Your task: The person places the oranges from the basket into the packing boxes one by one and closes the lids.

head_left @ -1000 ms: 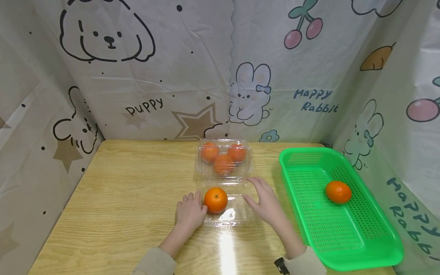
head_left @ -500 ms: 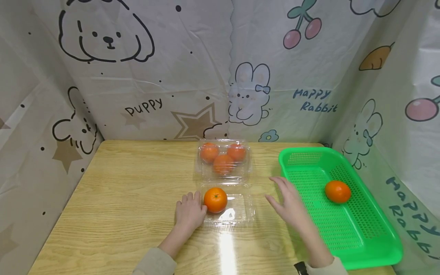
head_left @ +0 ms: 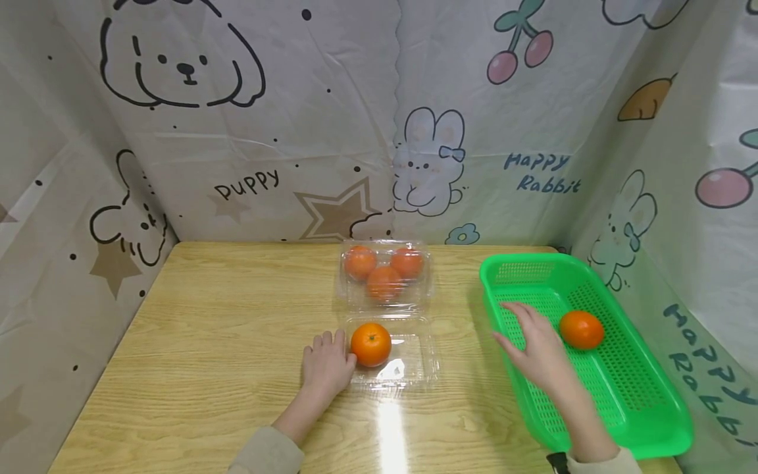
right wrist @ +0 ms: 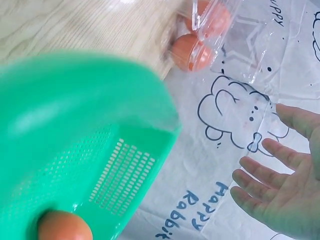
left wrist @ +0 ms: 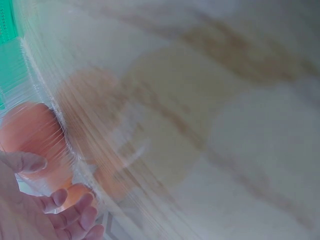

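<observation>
In the head view a shallow clear plastic container (head_left: 414,352) lies on the table with one orange (head_left: 371,344) in its left part. My left hand (head_left: 328,363) rests at the container's left edge, thumb close to that orange. Its fingers look loosely bent in the left wrist view, near an orange (left wrist: 32,132) that shows through clear plastic. My right hand (head_left: 540,347) is above the left side of a green basket (head_left: 535,408), thumb and fingers spread, holding nothing. Another orange (head_left: 582,330) lies in the basket, right of that hand.
Directly behind the container, three oranges (head_left: 385,283) show through clear plastic (head_left: 386,245). The wooden table (head_left: 237,316) ends at a printed cloth wall (head_left: 249,145) at the back, with more cloth on both sides. The basket stands by the right wall.
My right hand has moved right, from the container's right edge across to over the basket, its fingers staying spread. My left hand and the oranges have kept their places.
</observation>
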### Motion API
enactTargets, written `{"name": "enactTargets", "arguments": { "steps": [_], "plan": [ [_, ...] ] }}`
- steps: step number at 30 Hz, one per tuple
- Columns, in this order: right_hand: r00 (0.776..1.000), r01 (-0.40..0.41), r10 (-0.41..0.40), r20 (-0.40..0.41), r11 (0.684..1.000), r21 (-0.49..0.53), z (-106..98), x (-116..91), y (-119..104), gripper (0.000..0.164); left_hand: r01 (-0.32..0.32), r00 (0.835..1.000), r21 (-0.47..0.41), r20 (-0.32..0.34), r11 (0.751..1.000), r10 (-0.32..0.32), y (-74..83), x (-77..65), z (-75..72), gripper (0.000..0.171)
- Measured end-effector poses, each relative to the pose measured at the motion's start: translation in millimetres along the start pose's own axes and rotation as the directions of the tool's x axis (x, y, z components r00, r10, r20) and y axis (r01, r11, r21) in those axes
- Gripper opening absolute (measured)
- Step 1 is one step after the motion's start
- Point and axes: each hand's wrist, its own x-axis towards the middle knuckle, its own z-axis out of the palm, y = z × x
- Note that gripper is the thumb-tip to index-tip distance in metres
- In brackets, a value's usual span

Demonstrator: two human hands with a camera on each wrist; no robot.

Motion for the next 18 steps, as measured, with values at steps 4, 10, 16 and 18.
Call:
{"name": "enactTargets", "arguments": {
  "steps": [4,10,16,18],
  "plan": [
    [1.000,-0.016,0.016,0.005,1.000,-0.021,-8.4,-0.2,5.9,0.051,0.003,1.000,0.004,0.005,1.000,-0.003,-0.4,-0.2,-0.5,0.047],
    [0.998,-0.053,0.055,0.039,0.998,-0.046,-18.6,2.8,16.6,0.052,0.001,1.000,0.002,0.003,1.000,-0.001,-0.5,0.6,0.0,0.041],
    [0.992,-0.093,0.099,0.082,0.993,-0.070,-24.9,7.4,30.6,0.054,0.005,1.000,-0.003,0.006,1.000,-0.005,-0.3,0.5,-0.2,0.041],
    [0.988,-0.114,0.121,0.095,0.991,-0.076,-26.3,8.4,36.1,0.055,0.006,1.000,-0.004,0.009,1.000,-0.006,-0.2,0.5,-0.1,0.042]
  ]
}}
